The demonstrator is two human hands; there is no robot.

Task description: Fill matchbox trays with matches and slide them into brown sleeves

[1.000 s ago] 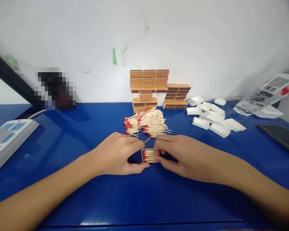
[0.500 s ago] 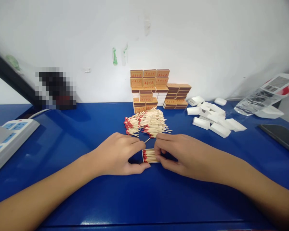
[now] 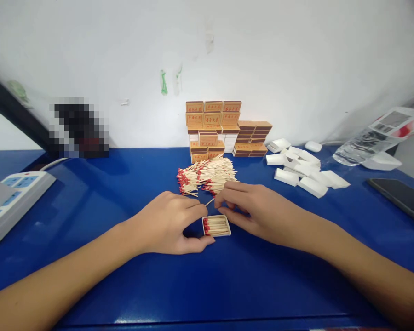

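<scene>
A small white matchbox tray [image 3: 229, 226] lies on the blue table, filled with red-headed matches [image 3: 216, 225]. My left hand [image 3: 177, 223] grips it at its left end, the thumb along the near side and the fingers at the far side. My right hand [image 3: 243, 204] hovers just beyond the tray's far right corner. Its thumb and forefinger tips are close but slightly apart, and no match shows between them. A single loose match [image 3: 210, 202] lies beside those fingertips. Behind both hands spreads a heap of matches [image 3: 207, 174], heads mostly to the left.
Orange matchboxes [image 3: 212, 118] are stacked against the wall behind the heap. Several white trays [image 3: 298, 168] lie jumbled at the right, near a plastic bottle [image 3: 360, 142] and a dark phone [image 3: 398, 197]. A power strip [image 3: 24, 197] sits at the left.
My right hand has lifted off the tray and moved slightly away and left, beside the loose match. The tray's right end is now uncovered. My left hand stays in place.
</scene>
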